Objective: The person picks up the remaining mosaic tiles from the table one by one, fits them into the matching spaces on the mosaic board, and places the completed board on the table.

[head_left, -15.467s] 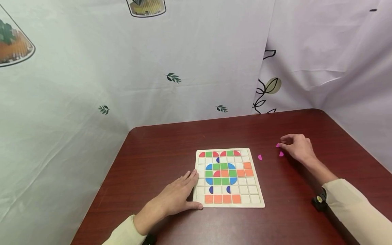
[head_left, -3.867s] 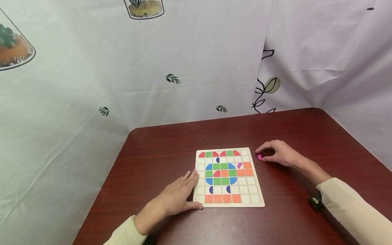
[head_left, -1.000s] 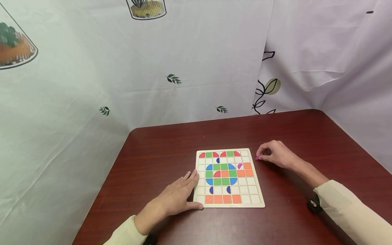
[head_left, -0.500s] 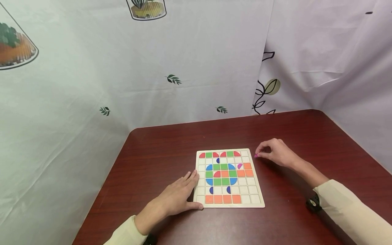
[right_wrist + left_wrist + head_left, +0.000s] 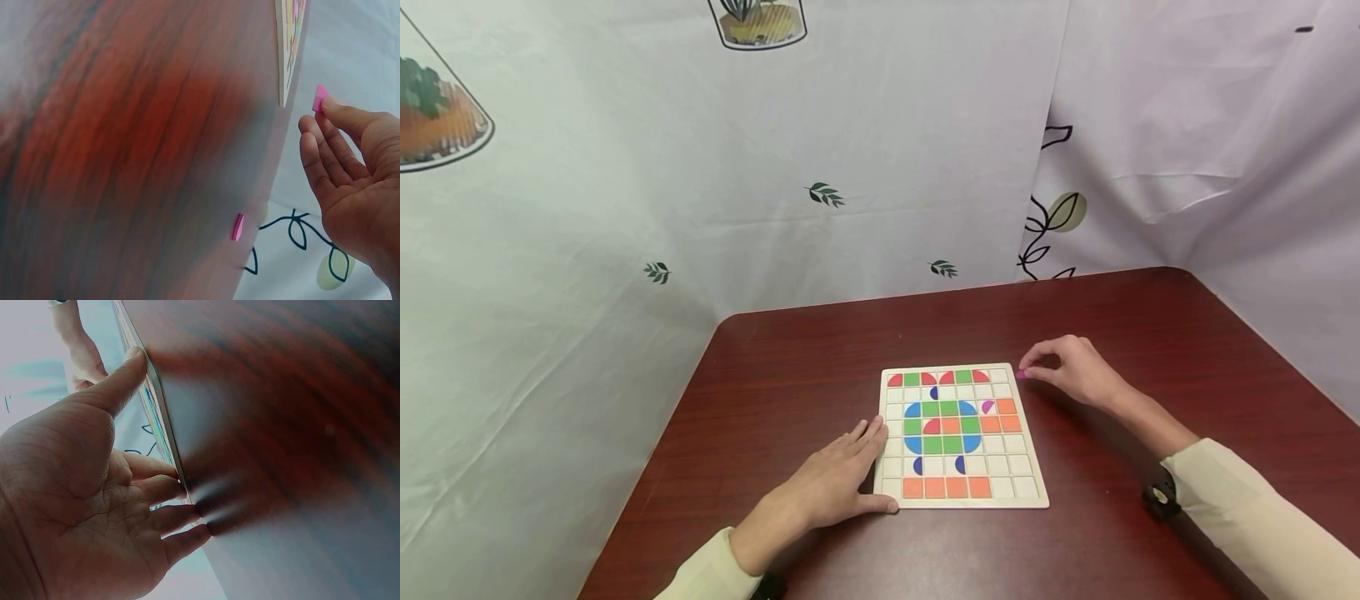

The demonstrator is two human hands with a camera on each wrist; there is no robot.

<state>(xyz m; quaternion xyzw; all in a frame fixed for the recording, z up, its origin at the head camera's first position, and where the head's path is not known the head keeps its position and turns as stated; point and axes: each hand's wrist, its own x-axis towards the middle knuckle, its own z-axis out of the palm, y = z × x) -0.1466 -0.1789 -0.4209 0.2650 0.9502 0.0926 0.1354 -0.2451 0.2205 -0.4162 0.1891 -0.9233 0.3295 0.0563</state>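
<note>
Piece [image 5: 320, 99], pink, pinched by the right hand [image 5: 1072, 369] beside the far right corner of the board [image 5: 1018, 464], looks light and stiff to me, best held by its edges, while the left hand [image 5: 838, 468], straight-fingered, touches the board.

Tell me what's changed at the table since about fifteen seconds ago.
One magenta tile now sits on the grid board. The right hand has moved left toward the board and pinches another magenta tile, lifted from the table. The left hand still rests at the board's left edge.
</note>
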